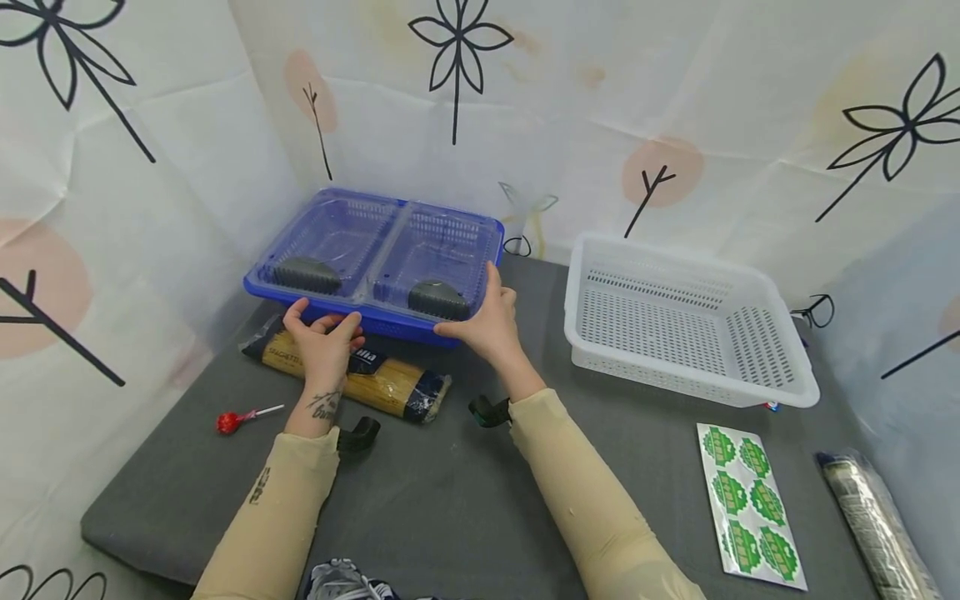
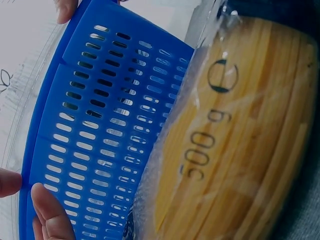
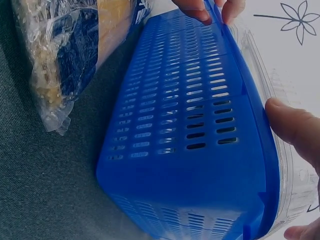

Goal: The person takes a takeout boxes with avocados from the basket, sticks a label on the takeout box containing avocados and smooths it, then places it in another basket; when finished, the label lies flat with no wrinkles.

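A blue perforated plastic basket (image 2: 100, 90) stands at the back left, covered by a clear two-section plastic lid (image 1: 427, 250). Two dark oblong shapes show through the lid near its front. My left hand (image 1: 322, 346) pinches the basket's front rim, with fingertips on either side of the edge. At the front right corner my right hand (image 1: 491, 325) spreads, thumb straight against the front rim and fingers along the right side. In front of the basket lies a pack of spaghetti (image 1: 386, 385), partly behind my left hand and marked 500 g.
A white perforated basket (image 1: 675, 379) stands at the right. Before it lie a sheet of green round stickers (image 1: 752, 504) and a shiny cylindrical packet (image 1: 873, 521). A red lollipop (image 1: 229, 422) lies at the left. Patterned fabric walls (image 1: 555, 108) enclose the grey table (image 1: 457, 517).
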Demonstrator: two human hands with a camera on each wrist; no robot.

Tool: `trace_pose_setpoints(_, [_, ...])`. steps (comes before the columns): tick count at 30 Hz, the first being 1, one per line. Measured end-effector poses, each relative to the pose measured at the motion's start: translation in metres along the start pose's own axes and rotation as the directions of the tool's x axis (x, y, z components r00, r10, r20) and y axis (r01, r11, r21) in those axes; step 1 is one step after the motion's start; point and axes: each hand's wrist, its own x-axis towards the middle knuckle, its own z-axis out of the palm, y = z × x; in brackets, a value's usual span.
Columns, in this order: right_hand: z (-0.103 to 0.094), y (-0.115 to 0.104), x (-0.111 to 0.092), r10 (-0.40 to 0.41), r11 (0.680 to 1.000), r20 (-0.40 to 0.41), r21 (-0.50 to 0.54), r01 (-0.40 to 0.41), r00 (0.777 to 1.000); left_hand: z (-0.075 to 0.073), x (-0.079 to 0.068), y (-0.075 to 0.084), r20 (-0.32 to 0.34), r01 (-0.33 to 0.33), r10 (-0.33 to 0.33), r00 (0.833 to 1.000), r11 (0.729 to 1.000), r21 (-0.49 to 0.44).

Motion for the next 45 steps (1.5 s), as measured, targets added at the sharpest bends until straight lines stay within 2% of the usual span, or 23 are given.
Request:
trace_pose_setpoints(6, [-0.001, -0.001, 0.001, -0.041, 0.997, -0.012, -0.061, 0.04, 0.999, 0.0, -0.001, 0.002, -0.008, 0.01, -0.01, 1.0, 1.0, -0.005])
trace_pose_setpoints(10, [-0.004, -0.004, 0.002, -0.04, 0.997, -0.011, -0.071, 0.039, 0.999, -0.001, 0.0, 0.0, -0.014, 0.012, -0.012, 1.0, 1.0, -0.014])
trace_pose_setpoints(17, [-0.011, -0.013, 0.006, 0.003, 1.0, 0.01, 0.021, -0.003, 1.0, -0.002, 0.002, -0.002, -0.02, 0.006, -0.006, 1.0, 1.0, -0.027])
trace_pose_setpoints(21, [-0.014, -0.016, 0.011, 0.036, 0.996, 0.025, 0.085, -0.038, 0.999, 0.001, -0.001, 0.003, -0.021, 0.007, -0.008, 1.0, 1.0, -0.028])
trace_pose_setpoints(24, [-0.017, -0.017, 0.014, 0.065, 0.991, 0.063, 0.112, -0.072, 0.996, 0.004, -0.005, 0.01, -0.013, 0.025, -0.026, 1.0, 0.999, -0.02])
trace_pose_setpoints(27, [-0.021, -0.017, 0.016, 0.078, 0.984, 0.113, 0.153, -0.095, 0.991, 0.004, -0.005, 0.01, -0.011, 0.025, -0.026, 1.0, 0.999, -0.023])
trace_pose_setpoints(32, [-0.025, -0.018, 0.019, 0.023, 0.974, 0.169, 0.217, -0.06, 0.985, 0.001, 0.001, 0.0, -0.008, 0.006, -0.006, 1.0, 1.0, -0.023])
trace_pose_setpoints(38, [-0.025, -0.013, 0.019, -0.042, 0.966, 0.15, 0.26, 0.002, 0.988, 0.001, 0.003, -0.003, 0.001, 0.002, -0.002, 1.0, 0.999, -0.036])
trace_pose_setpoints(45, [-0.029, -0.011, 0.005, -0.114, 0.922, 0.152, 0.383, 0.048, 0.982, -0.001, 0.004, -0.001, 0.011, 0.005, -0.005, 1.0, 0.999, -0.049])
